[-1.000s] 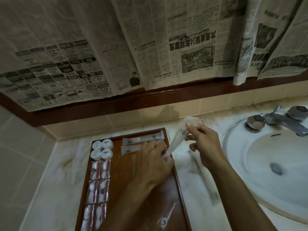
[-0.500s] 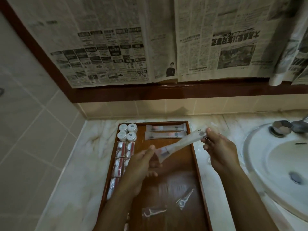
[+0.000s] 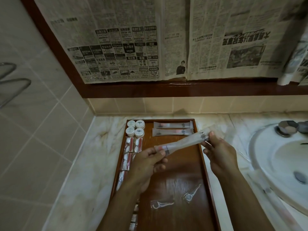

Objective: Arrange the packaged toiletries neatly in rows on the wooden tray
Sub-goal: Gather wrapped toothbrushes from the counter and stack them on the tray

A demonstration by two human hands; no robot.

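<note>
A long translucent toiletry packet (image 3: 184,141) is held slanted above the wooden tray (image 3: 204,164). My left hand (image 3: 148,164) pinches its lower left end and my right hand (image 3: 220,154) pinches its upper right end. Two similar long packets (image 3: 172,129) lie side by side across the tray's far end. Several small white round jars (image 3: 135,128) sit in the far left corner. A column of red-and-white small packets (image 3: 130,152) runs down the tray's left side, partly hidden by my left arm. Two clear packets with floss picks (image 3: 176,200) lie loose near the tray's middle front.
The tray rests on a marble counter (image 3: 100,147). A white sink basin (image 3: 280,164) with a metal tap handle (image 3: 287,128) lies to the right. Newspaper sheets (image 3: 150,47) cover the wall above a dark wooden ledge (image 3: 166,89). Tiled wall stands on the left.
The long packet, first held only by my right hand beside the tray, is now gripped at both ends over the tray. The view has shifted left and down.
</note>
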